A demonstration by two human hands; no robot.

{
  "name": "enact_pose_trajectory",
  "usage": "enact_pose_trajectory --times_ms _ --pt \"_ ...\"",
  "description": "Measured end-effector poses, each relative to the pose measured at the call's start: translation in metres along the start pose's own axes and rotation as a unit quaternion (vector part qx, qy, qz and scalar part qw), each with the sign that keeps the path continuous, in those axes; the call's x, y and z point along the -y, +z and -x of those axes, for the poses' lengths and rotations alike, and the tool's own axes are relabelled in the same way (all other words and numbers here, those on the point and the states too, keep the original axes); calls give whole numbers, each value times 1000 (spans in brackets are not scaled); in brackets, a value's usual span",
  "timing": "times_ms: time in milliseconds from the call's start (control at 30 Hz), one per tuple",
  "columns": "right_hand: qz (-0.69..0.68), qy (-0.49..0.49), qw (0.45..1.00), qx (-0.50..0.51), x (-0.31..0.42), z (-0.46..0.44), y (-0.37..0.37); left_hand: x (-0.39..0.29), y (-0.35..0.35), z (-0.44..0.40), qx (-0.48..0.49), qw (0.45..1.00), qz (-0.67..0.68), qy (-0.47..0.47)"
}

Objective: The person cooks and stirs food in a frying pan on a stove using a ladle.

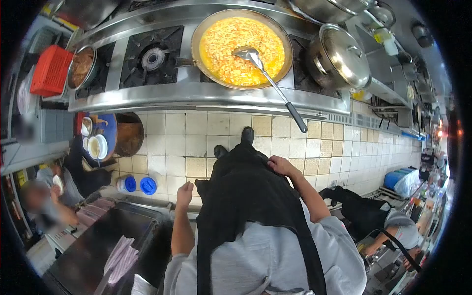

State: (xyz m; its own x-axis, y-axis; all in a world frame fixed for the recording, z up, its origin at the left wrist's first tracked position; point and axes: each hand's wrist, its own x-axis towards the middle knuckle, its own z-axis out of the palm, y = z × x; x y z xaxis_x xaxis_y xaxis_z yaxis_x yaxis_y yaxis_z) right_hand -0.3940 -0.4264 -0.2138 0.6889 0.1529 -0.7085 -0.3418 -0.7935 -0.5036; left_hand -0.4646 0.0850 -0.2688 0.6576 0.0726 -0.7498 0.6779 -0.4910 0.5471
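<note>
My left hand (185, 193) hangs at my side, left of the black apron (246, 196), its fingers curled closed; whether anything is inside is hidden. My right hand (279, 166) is closed at the apron's right edge, fingers against the black cloth. Beyond both hands, on the stove, sits a wide round pan (197, 49) of yellow-orange food (226, 42). A metal serving spoon (268, 76) rests in it, its black handle sticking out over the stove's front edge. Neither hand touches the pan or spoon.
A lidded steel pot (344, 56) stands right of the pan, an unused burner (153, 58) left. Further left are a pot of brown food (82, 68) and a red basket (51, 71). Blue-lidded containers (148, 185) stand on the tiled floor. One person (59, 196) is at left, another (398, 228) at right.
</note>
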Motion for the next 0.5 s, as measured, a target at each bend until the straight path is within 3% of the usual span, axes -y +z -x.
enact_pose_trajectory --times_ms 100,200,267,400,500 --pt "-8 10 1000 -6 -1 -2 -8 5 3 -9 -43 999 12 21" --pt "-20 8 1000 -17 -11 -7 -14 3 5 -16 -29 999 37 -15" --pt "-32 5 999 -23 -17 -10 -22 -7 2 -22 -7 1000 -22 -2" --pt "-34 32 998 -34 -27 -19 -40 -45 5 -30 14 998 -54 -3" --pt "-40 24 998 -35 -40 -31 -58 -91 14 -26 5 999 16 -39"
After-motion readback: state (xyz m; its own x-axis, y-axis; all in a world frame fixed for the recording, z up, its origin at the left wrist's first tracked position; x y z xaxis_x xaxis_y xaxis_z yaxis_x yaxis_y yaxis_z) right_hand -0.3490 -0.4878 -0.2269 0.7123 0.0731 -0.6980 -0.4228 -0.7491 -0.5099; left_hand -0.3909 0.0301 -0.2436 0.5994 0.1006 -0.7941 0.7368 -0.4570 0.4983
